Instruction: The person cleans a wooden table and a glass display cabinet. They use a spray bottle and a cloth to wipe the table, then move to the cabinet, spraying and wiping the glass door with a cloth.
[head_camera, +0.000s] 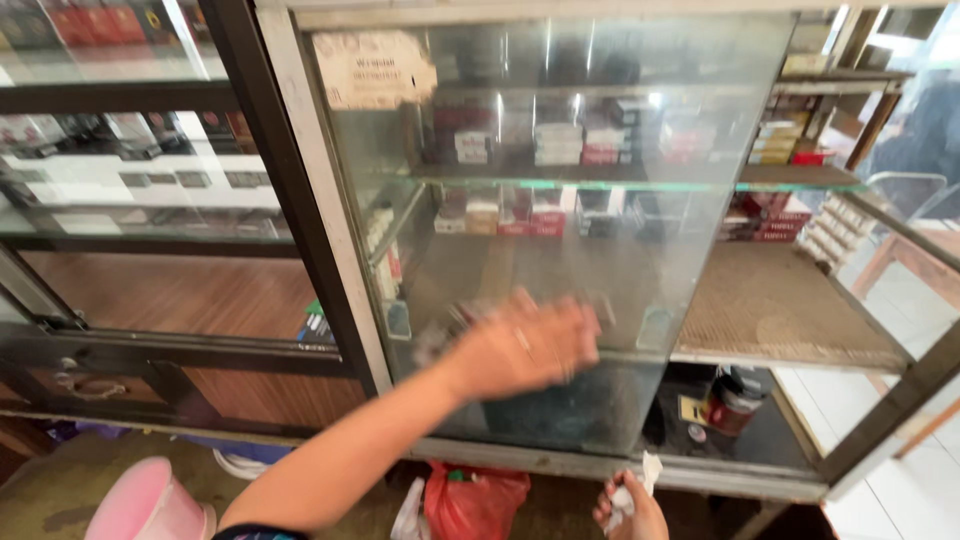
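My left hand (525, 345) reaches up from the lower left and lies flat, fingers spread, on the sliding glass pane (560, 250) of a display cabinet; it is blurred. Behind the glass, glass shelves (600, 178) carry rows of small red, white and dark packs (558, 145). My right hand (632, 512) is low at the bottom edge, closed around a crumpled white tissue (648, 470). The right part of the cabinet is open, showing a bare brown shelf board (780, 310).
A second glass-fronted cabinet (130, 180) with a dark frame stands on the left. Below are a red plastic bag (475, 500), a pink round container (150, 505) and dark jars (735, 400) on the bottom shelf. A wooden table (915, 260) is at the right.
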